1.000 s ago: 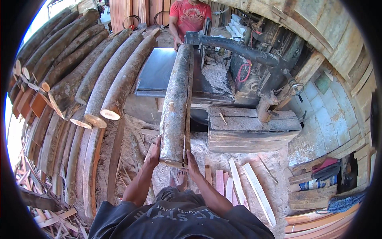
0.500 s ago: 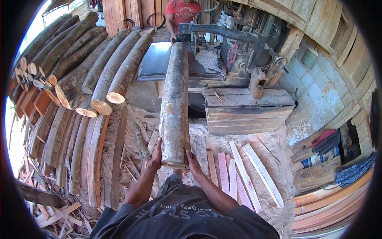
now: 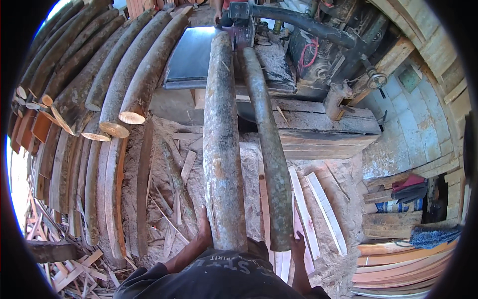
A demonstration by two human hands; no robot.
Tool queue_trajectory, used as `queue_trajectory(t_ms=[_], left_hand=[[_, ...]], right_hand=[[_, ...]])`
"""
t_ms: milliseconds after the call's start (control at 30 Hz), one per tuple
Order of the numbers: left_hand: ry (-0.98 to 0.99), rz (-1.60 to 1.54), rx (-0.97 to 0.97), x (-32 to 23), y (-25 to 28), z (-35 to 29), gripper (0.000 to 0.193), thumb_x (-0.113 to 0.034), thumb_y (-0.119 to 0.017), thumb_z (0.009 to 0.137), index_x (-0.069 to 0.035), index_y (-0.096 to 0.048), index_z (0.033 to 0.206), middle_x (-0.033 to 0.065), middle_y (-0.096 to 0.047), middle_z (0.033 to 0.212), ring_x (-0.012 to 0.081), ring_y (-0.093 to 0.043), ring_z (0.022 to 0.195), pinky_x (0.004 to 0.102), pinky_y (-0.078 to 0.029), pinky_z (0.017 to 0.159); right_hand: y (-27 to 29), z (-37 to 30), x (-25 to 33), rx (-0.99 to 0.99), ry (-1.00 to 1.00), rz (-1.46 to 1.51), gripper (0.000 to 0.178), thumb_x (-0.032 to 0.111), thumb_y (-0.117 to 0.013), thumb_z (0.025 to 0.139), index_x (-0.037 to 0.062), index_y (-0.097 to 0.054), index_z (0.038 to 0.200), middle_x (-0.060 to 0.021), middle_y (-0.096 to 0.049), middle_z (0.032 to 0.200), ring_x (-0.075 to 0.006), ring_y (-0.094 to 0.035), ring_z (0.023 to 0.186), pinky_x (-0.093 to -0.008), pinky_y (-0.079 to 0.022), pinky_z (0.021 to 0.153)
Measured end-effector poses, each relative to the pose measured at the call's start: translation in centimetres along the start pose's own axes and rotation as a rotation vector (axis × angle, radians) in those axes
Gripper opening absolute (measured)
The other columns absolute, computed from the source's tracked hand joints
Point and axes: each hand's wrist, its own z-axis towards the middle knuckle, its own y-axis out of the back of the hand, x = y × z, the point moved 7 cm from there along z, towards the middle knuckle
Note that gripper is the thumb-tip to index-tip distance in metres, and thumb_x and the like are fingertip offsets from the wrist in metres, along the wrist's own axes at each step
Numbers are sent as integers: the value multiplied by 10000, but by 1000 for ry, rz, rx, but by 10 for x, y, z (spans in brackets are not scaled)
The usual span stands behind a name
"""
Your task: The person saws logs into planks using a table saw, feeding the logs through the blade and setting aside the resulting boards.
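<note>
A long bark-covered log (image 3: 224, 149) reaches from my body to the dark metal saw table (image 3: 184, 65). My left hand (image 3: 204, 231) grips its left side near the near end, with part of the hand hidden below. To the right, a narrower bark-covered slab (image 3: 269, 164) lies apart from the log, the gap widening toward me. My right hand (image 3: 298, 246) holds the slab's near end from its right side. The far ends of both lie at the saw machine (image 3: 303, 22). Across the table, a co-worker's hand (image 3: 218, 18) is close to the log's far end.
Stacked logs (image 3: 134, 94) crowd the left side, with scrap strips (image 3: 74, 271) below them. A wooden box (image 3: 323, 127) stands under the machine's right side. Sawn strips (image 3: 326, 214) lie on the sawdust-covered floor at right, and boards (image 3: 403, 266) are piled at lower right.
The log's near end has come closer to my body. A slab now shows separated along its right side. My right hand has moved right, from the log to the slab's end.
</note>
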Motion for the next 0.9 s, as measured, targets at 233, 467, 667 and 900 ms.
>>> queue_trajectory(t_ms=[233,467,667,900], left_hand=[[-65,59,71,-173,-105,113,863,-731,-224,850,-91,-301,1424,166,-429,1374,337,-465,1207,481,-361,1022],[-74,26,236,-408,-172,299,988,-809,-326,759,-65,-310,1408,227,-436,1338,376,-462,1200,525,-356,1015],[-270,25,75,-314,-152,422,736,-718,-470,775,-156,-462,1250,115,-550,1111,276,-549,918,407,-435,773],[-1,299,108,-108,-214,313,503,-383,-648,853,-73,-498,1220,36,-579,1077,134,-569,922,323,-478,665]], right_hand=[[-20,69,-106,-49,-366,-521,693,585,-238,927,6,-597,1053,-230,-653,906,-410,-610,896,-478,-463,784],[-10,50,-98,8,-519,-755,722,638,-299,886,8,-582,1099,-240,-643,844,-383,-634,862,-500,-480,734],[13,38,-93,-23,-561,-727,699,637,-407,842,27,-593,1128,-236,-636,923,-394,-629,897,-529,-486,745],[47,47,-148,-36,-520,-727,698,636,-532,791,49,-606,1161,-231,-627,1016,-407,-622,938,-562,-493,758]])
